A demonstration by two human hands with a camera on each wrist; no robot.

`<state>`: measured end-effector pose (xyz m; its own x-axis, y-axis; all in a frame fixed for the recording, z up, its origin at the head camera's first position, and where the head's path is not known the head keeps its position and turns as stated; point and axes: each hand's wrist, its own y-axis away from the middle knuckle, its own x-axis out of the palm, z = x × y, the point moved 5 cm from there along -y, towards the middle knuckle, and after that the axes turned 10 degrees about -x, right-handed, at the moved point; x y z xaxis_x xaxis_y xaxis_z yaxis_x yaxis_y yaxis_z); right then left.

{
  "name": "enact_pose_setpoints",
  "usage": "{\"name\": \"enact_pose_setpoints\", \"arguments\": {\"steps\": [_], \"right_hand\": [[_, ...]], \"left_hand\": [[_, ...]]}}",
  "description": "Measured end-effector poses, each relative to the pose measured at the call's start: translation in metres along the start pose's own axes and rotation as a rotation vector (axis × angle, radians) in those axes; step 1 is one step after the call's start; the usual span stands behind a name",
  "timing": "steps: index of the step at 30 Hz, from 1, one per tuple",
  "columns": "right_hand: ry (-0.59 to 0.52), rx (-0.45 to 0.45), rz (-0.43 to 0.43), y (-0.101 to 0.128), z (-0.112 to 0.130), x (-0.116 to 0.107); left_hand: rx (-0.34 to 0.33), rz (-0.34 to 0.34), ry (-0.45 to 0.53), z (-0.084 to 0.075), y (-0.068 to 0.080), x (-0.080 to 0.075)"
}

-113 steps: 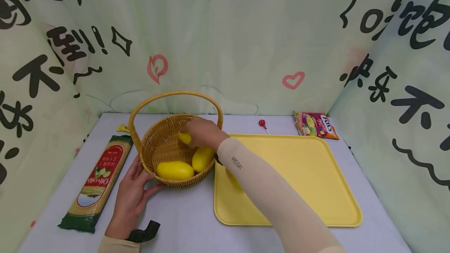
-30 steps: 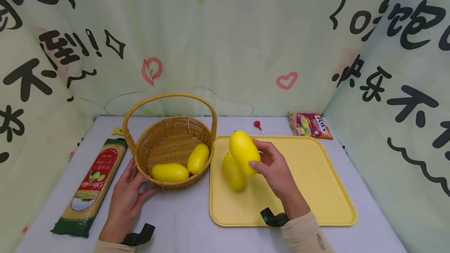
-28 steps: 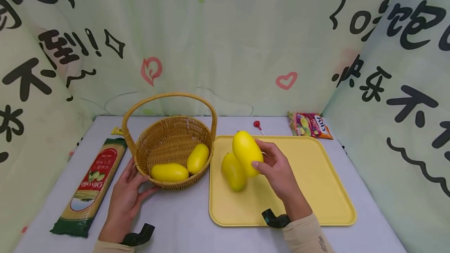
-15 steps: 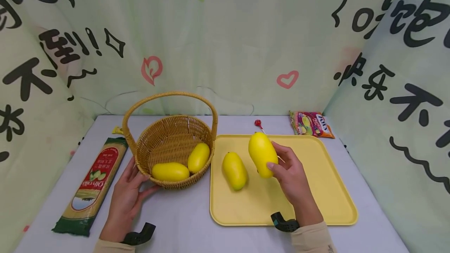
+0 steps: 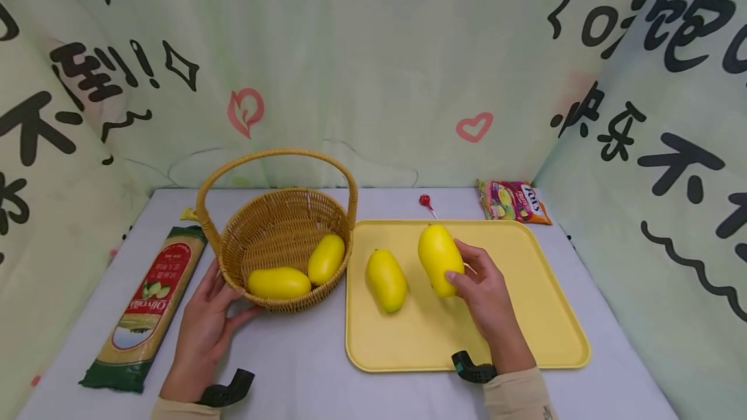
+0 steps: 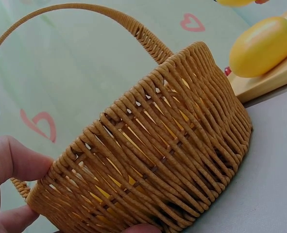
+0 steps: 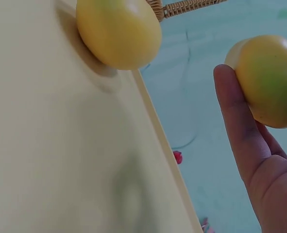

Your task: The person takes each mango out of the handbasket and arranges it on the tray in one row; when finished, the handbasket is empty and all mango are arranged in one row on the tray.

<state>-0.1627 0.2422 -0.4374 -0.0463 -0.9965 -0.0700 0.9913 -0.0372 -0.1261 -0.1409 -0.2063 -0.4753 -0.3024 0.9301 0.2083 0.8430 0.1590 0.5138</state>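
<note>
Two hands at work on the table (image 5: 303, 368). Yellow tray (image 5: 525, 316) carries one loose mango (image 5: 386, 279); the right hand (image 5: 487, 297) holds a second mango (image 5: 439, 259) over it, grip curled round the fruit. Wicker basket (image 5: 280, 225) (two mangoes inside) is steadied by the left hand (image 5: 201, 329), fingers pressed flat to its wall.

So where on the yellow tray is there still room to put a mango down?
The tray is bare along its right half, beyond the right hand, and along the near edge. Its left part is crowded: one mango lies there, with the held mango beside it. The basket has bare room at the back.
</note>
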Motion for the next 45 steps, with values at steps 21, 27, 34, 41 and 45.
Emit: {"name": "enact_pose_setpoints", "arguments": {"steps": [21, 27, 34, 41, 45], "right_hand": [[0.212, 0.113, -0.007, -0.005, -0.023, 0.006], [0.286, 0.129, 0.006, -0.005, -0.024, 0.007], [0.361, 0.162, 0.043, -0.006, -0.029, 0.01], [0.385, 0.163, 0.075, -0.006, -0.032, 0.012], [0.396, 0.162, 0.089, -0.005, -0.033, 0.013]], "left_hand": [[0.004, -0.008, 0.002, -0.001, 0.001, 0.001], [-0.002, 0.001, 0.002, 0.0, 0.0, 0.001], [-0.007, 0.011, 0.008, -0.001, 0.001, 0.001], [0.0, -0.002, 0.009, 0.0, 0.001, 0.0], [-0.001, 0.0, 0.014, 0.001, 0.0, 0.0]]}}
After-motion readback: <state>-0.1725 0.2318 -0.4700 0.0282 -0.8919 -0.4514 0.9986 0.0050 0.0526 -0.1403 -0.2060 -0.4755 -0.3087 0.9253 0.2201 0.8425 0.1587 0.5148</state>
